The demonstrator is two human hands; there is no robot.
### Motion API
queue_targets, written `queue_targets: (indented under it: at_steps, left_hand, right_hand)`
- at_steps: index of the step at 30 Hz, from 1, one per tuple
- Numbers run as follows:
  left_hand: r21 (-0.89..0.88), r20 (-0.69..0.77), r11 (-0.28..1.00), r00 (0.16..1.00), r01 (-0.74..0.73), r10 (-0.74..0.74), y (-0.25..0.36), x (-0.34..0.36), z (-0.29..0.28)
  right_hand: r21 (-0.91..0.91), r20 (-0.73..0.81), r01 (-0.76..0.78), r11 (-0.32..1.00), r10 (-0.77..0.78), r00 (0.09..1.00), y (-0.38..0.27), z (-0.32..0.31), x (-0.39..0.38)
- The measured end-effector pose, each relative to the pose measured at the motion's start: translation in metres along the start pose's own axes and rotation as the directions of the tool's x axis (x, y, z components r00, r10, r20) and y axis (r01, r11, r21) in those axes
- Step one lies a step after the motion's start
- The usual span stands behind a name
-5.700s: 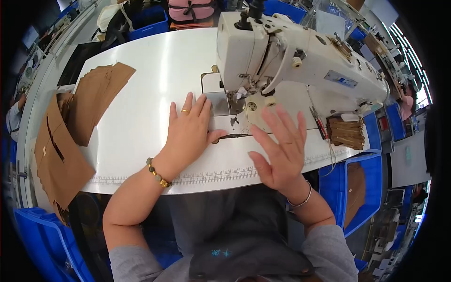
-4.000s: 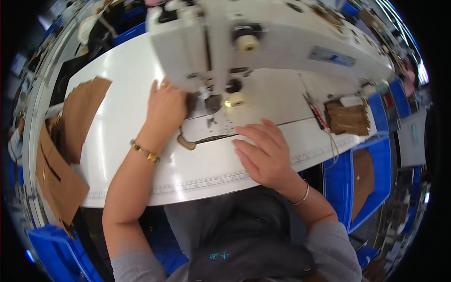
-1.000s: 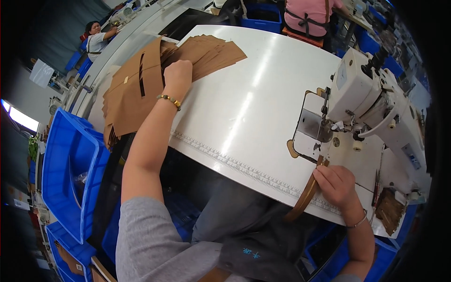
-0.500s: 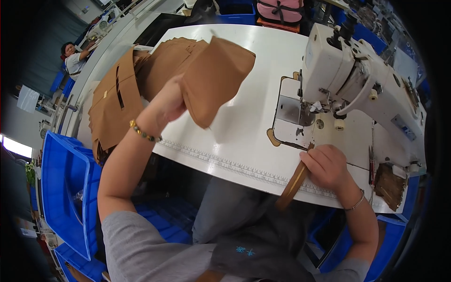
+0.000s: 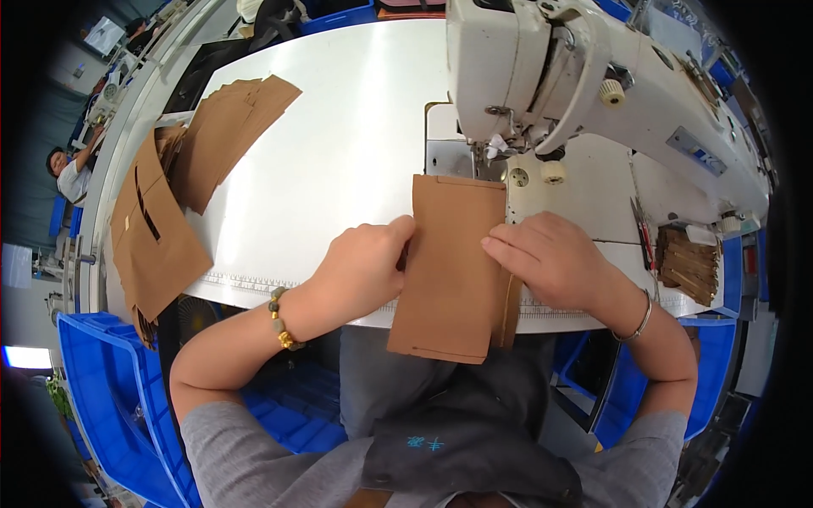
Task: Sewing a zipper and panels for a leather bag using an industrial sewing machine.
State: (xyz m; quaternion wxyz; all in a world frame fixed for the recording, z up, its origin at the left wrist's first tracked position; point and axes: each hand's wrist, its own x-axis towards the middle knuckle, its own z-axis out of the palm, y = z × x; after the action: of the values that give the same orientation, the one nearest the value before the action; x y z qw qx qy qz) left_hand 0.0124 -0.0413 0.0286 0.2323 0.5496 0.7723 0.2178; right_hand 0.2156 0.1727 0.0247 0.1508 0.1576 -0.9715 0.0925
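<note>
A rectangular brown panel [image 5: 453, 262] lies in front of the sewing machine [image 5: 500, 72], its far edge close to the presser foot and its near end hanging past the table edge. My left hand [image 5: 360, 267] grips the panel's left edge, thumb on top and the other fingers partly hidden. On the opposite side, my right hand [image 5: 555, 258] is closed at the panel's right edge, fingertips resting on it. A narrow brown strip [image 5: 511, 317] shows beneath that edge, under the right hand; how firmly it is held is hidden.
Stacked brown pieces [image 5: 233, 127] and slotted brown panels [image 5: 157, 233] lie at the table's left. To the right are a thin pointed tool [image 5: 642, 233] and a bundle of brown pieces [image 5: 688, 269]. A blue bin [image 5: 110, 351] stands at lower left. Another person sits at far left.
My left hand has brought the brown panel from over the left stack rightward and down to the machine. The strip in my right hand now lies partly under the panel. The view has shifted right.
</note>
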Motion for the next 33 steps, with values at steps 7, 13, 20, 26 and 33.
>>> queue_targets:
  at_steps: [7,13,20,26,33]
  left_hand:
    - [0.197,0.126,0.959,0.976,-0.201,0.179,0.025,0.034,0.010]
    - [0.243,-0.009,0.957,0.986,-0.161,0.168,0.010,0.055,0.003]
    - [0.431,-0.215,0.839,0.865,-0.332,0.453,0.011,0.048,0.013]
    - [0.507,-0.192,0.782,0.837,-0.363,0.513,0.008,0.048,0.024]
    - [0.511,-0.163,0.780,0.851,-0.360,0.500,0.010,0.048,0.022]
  right_hand:
    - [-0.076,-0.091,-0.095,0.993,0.088,0.992,0.032,0.014,0.014]
    - [-0.077,-0.076,-0.116,0.990,0.111,0.991,0.035,0.026,0.008]
    - [-0.082,-0.054,-0.108,0.991,0.104,0.993,0.034,0.021,0.015]
    - [-0.154,-0.160,-0.059,0.986,0.034,0.987,0.035,0.023,0.015]
    - [-0.240,-0.254,-0.079,0.967,0.016,0.967,0.033,0.036,0.017]
